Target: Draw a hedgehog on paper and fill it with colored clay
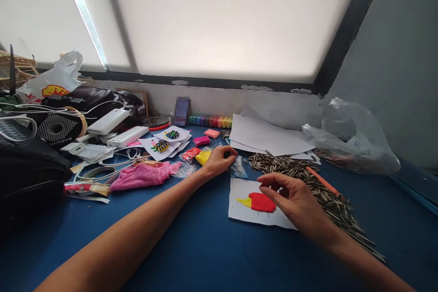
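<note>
My left hand is reached forward with thumb and fingers curled together, beside a small clear plastic bag. What its fingertips hold, if anything, I cannot make out. My right hand hovers over the right side of a white paper sheet, its thumb and forefinger tips brought close in a pinch. Anything between them is too small to tell. On that sheet lies a flat red clay shape with a yellow clay point at its left. Sunflower seeds are heaped behind and right of my right hand.
An orange stick-like tool lies on the seeds. Clay packs, yellow and red, sit by my left hand. Left are a pink cloth, cables and white power banks. White sheets and a plastic bag stand behind.
</note>
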Demonstrator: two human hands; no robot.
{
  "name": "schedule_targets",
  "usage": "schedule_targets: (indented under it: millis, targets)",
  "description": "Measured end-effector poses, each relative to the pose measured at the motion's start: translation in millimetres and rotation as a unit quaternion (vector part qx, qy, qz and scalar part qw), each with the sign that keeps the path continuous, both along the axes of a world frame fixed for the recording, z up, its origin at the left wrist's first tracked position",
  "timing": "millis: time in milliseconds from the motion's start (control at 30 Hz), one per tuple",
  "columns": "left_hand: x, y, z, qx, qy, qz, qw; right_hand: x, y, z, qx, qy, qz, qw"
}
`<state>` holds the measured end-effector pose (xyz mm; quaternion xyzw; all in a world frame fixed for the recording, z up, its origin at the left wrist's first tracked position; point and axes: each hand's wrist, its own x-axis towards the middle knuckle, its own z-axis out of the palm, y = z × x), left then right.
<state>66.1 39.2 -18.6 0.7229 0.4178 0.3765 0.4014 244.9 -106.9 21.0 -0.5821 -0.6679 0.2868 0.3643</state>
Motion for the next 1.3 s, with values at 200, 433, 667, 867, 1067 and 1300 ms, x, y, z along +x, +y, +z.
schedule_targets:
  millis: [200,433,667,867,1067,1300]
  targets:
    - [0.0,0.7,-0.8,-0.001,-0.001,-0.005,1.0,-0.3,-1.1,2.3,-0.001,-0.015,0.017,1.0]
    - [1.2,1.1,-0.5,0.0,0.001,0.001,1.0,-3.4,-3.3,6.2,0.013,-0.023,0.016,1.0]
    - [1.6,-0.6,1.8,0.002,0.009,0.007,1.0,-5.1,-1.6,5.2,0.037,-0.025,0.008,0.999]
    - [0.2,0.7,1.3,-0.003,0.006,-0.004,1.0,-6.5,-2.4,5.5,0.042,-0.035,0.012,0.998]
    - [-0.2,-1.7,4.7,-0.005,0.007,-0.004,1.0,-5.4,-3.0,8.5,0.054,-0.056,0.012,0.997]
    - [0.1,-1.1,4.3,-0.006,0.006,-0.006,1.0,-6.0,-1.8,1.3,0.065,-0.06,0.014,0.996]
